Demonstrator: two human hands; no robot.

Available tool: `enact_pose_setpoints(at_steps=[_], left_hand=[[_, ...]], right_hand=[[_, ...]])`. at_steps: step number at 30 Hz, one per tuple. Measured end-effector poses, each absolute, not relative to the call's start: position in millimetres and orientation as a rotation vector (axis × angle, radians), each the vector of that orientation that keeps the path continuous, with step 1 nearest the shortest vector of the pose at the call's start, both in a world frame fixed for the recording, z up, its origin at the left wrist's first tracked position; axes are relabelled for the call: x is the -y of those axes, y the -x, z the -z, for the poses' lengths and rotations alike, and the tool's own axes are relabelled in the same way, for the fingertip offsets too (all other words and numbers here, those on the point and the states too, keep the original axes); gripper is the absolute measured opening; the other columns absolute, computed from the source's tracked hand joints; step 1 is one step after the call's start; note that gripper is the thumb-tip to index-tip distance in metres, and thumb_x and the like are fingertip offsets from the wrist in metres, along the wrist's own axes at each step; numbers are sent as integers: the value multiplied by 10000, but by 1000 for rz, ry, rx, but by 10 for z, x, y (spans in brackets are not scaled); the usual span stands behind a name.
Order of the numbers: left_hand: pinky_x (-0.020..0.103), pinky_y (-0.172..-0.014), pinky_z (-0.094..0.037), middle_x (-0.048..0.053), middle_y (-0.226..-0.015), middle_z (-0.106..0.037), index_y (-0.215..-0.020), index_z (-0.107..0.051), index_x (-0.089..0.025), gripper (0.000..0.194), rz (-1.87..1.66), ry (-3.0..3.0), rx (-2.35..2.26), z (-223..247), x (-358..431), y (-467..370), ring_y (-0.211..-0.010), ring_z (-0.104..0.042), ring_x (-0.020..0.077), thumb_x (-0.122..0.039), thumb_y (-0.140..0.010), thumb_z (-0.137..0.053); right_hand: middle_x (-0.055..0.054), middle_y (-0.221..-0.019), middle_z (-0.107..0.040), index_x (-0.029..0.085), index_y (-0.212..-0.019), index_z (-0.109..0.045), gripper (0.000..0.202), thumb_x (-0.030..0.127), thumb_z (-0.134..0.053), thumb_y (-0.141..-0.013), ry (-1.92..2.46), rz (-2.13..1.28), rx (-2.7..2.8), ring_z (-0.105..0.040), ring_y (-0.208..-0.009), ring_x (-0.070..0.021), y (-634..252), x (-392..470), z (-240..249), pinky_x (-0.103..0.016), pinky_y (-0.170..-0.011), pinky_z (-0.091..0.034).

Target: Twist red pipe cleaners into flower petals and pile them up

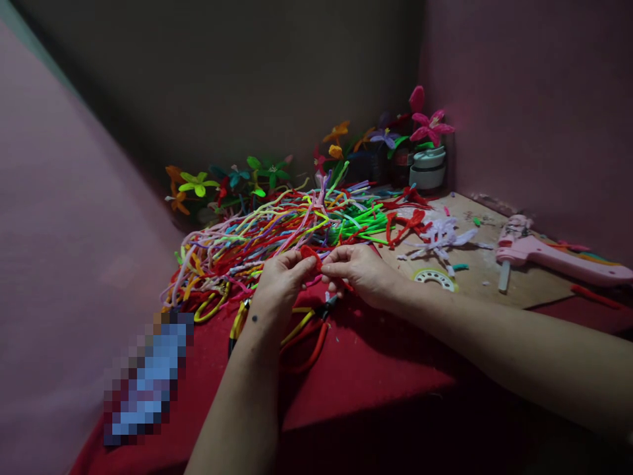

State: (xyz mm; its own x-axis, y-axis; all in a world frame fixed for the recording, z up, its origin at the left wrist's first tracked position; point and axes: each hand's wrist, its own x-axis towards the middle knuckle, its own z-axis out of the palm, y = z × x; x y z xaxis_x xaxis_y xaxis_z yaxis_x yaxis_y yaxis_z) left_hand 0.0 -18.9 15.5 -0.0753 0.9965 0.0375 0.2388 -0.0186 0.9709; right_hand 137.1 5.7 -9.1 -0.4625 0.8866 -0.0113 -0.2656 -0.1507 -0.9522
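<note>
Between my two hands is a small red loop of pipe cleaner [310,253]. My left hand [283,277] pinches it from the left, thumb against fingers. From the right, my right hand [357,272] has thumb and forefinger closed at its edge. A large heap of coloured pipe cleaners [257,227] lies just beyond both hands. Below them on the red cloth [376,389] rest pliers with yellow and red handles [316,349], partly hidden by my left wrist. Yellow-handled scissors [212,305] lie left of my left hand.
A pink glue gun [558,256] lies on the wooden board [529,290] at right, with a white tape roll [434,280] and lilac pipe-cleaner pieces [440,236]. Pipe-cleaner flowers [430,126] stand along the back. A pixelated blue item [153,379] lies at left. Walls close in both sides.
</note>
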Motion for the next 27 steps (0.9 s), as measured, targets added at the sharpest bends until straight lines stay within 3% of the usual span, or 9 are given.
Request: enact_pose_setpoints(at_steps=[7,11,18,27], left_hand=[[199,-539,-378,-16,-603,-565,-691,-612,-132,183,-1213,-1320,-1284,-134,197,-4,-533,-495,76,-304,-645,-655],[216,-598,-413,-9,-653,-578,-718,-614,-133,176,-1247,-1260,-1198,-121,198,0,-585,-526,89,-279,-636,-669],[210,-538,-362,-19,-577,-538,-640,-590,-124,170,-1219,-1483,-1434,-107,165,-50,-538,-457,82,-289,-653,-628],[209,-517,-325,-32,-538,-486,-593,-580,-153,160,-1207,-1874,-1772,-57,181,-156,-534,-405,88,-275,-693,-555]], right_hand=[[40,-478,-490,135,-614,-518,114,201,-579,-684,773,-1641,1363,-415,-376,-46,-1379,-53,84,-169,-348,-278],[30,-508,-520,129,-604,-541,126,219,-543,-692,806,-1530,1413,-412,-399,-37,-1368,-48,91,-161,-379,-293],[3,-511,-554,130,-577,-566,184,179,-437,-697,849,-1271,1623,-472,-425,-67,-1379,-40,132,-178,-431,-355],[19,-431,-459,144,-460,-465,246,183,-455,-703,1022,-784,1822,-376,-430,-60,-1399,-36,100,-200,-444,-263]])
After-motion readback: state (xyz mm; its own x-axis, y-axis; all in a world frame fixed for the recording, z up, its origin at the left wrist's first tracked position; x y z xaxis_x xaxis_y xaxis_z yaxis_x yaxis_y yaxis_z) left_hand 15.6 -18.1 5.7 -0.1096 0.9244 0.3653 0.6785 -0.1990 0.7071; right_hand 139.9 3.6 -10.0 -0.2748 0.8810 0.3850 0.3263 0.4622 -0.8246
